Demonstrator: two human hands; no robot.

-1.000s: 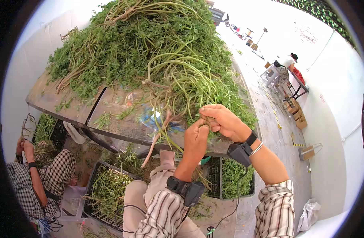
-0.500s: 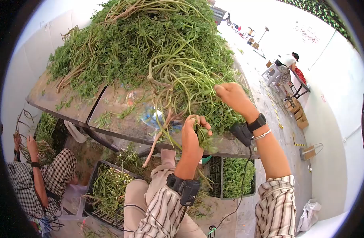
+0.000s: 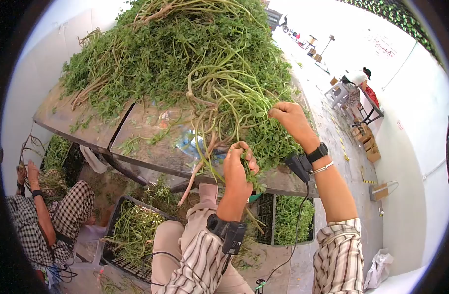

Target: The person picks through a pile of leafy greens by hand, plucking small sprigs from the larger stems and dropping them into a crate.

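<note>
Hands have parted and work separately: left hand [image 3: 237, 169] curls round leafy sprigs [image 3: 257, 185]; right hand [image 3: 293, 123] sits at farther stems [image 3: 254, 98], grip undetermined.

Plant pile [image 3: 170, 63] — cropped above, wall lettering [image 3: 381, 45] — illegible

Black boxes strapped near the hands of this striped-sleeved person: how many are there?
2: one black box below the left hand, which holds leafy sprigs; another black box below the right hand, near the pile of greens. Any under the sleeves would be hidden.
</note>
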